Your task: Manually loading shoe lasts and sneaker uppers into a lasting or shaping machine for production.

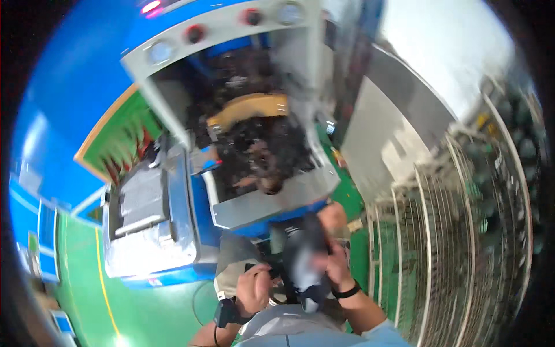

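A black, shoe-like item (303, 260) with a whitish patch is held in front of my body, too blurred to name exactly. My right hand (335, 267) grips its right side, fingers wrapped over the edge, with a dark band on the wrist. To the left of the item, my left hand (254, 290) is curled closed near its lower left edge. What lies within those fingers, if anything, is too small or hidden to make out. A dark device with a cable (226, 312) is strapped at my left wrist.
Just ahead stands a grey-framed machine (269, 199) with red-ringed knobs, a yellow curved part (251, 109) and dark workings. On the left is a blue-sided unit with a grey pad (140, 199). Tall wire racks (428, 248) line the right, beside a grey cabinet (384, 133).
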`<control>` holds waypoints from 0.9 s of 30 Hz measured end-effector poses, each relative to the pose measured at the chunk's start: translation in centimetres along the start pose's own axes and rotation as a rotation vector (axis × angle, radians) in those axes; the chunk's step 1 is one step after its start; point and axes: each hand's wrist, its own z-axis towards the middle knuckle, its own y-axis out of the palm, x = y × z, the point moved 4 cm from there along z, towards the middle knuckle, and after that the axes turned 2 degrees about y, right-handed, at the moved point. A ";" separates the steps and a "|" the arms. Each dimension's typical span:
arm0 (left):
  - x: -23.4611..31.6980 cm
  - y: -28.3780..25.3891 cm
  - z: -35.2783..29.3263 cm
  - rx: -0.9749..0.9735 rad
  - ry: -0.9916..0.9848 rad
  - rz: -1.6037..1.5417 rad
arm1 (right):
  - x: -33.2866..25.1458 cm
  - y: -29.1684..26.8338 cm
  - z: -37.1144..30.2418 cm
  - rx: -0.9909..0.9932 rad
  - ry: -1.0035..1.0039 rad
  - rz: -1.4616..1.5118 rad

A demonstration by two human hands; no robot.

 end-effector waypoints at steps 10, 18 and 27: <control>-3.9 -3.0 2.1 -0.264 -0.263 -0.038 | -20.4 12.0 6.9 -0.148 -0.627 -0.811; -7.8 -0.8 2.5 -0.331 -0.271 -0.090 | -25.8 16.5 15.8 -0.008 -0.390 -1.455; -10.0 -1.2 2.5 -0.275 -0.107 -0.161 | -23.0 19.0 22.6 0.053 -0.313 -1.870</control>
